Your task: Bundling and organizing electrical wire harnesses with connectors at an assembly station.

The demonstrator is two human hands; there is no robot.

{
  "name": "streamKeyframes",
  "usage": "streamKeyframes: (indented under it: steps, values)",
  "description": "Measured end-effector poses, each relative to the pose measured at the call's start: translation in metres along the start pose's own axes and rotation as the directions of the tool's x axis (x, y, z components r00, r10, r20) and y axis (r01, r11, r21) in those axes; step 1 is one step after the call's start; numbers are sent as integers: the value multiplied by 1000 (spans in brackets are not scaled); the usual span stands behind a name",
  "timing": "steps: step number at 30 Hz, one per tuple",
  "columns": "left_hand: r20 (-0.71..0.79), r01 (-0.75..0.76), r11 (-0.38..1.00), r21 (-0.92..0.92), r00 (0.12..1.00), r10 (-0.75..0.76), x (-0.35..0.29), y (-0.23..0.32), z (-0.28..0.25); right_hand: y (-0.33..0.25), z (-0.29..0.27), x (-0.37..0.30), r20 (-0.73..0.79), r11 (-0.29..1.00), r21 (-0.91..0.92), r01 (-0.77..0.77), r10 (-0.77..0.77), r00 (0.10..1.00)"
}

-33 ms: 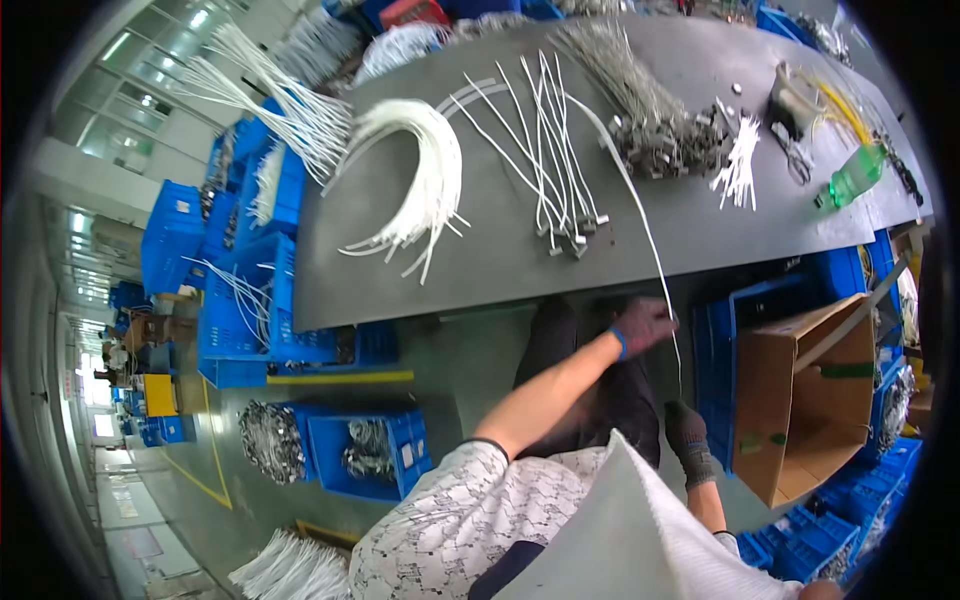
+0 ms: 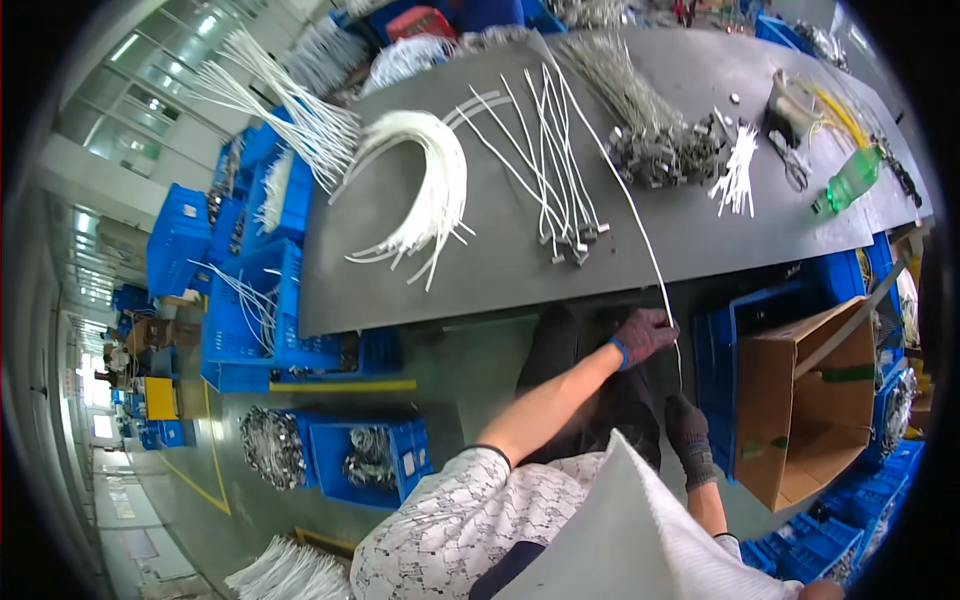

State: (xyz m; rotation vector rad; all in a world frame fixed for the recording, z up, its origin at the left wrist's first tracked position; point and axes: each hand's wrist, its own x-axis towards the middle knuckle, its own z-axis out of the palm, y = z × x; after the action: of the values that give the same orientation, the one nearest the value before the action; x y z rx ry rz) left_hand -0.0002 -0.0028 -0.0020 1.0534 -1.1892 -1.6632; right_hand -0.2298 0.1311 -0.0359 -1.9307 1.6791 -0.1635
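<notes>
A long thin white tube (image 2: 640, 232) runs from the far edge of the table over its near edge to my hands. My left hand (image 2: 645, 338), in a dark reddish glove with a blue cuff, is closed on it just off the table edge. A thinner pale wire (image 2: 680, 362) leads down from there to my right hand (image 2: 687, 430), in a grey glove; its fingers are closed around the wire's lower end, their tips partly hidden. Several white cables (image 2: 548, 170) with grey connectors (image 2: 573, 243) at their near ends lie on the table, left of the tube.
On the grey table (image 2: 400, 305) lie a curved bundle of white tubes (image 2: 440, 180), grey connector cables (image 2: 665, 155), short white pieces (image 2: 737, 172), scissors (image 2: 793, 170) and a green bottle (image 2: 855, 178). An open cardboard box (image 2: 765, 420) stands at right; blue crates (image 2: 370, 455) sit at left.
The tube's far part has swung from a curve toward the left to a straighter line running to the far table edge. Both hands keep nearly the same place; the view has shifted slightly.
</notes>
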Motion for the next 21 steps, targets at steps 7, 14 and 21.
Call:
streamKeyframes:
  steps: [7,14,21]
  values:
    - [-173,-199,980,-23,966,193,-39,86,-1,-92,-56,-40,-381,774,575,265,-34,924]
    - [-47,-149,958,245,985,166,-112,87,28,-149,-58,14,-660,832,370,414,-79,747]
    - [-243,-272,959,75,928,282,-158,77,25,-168,-21,34,-144,357,932,63,206,968]
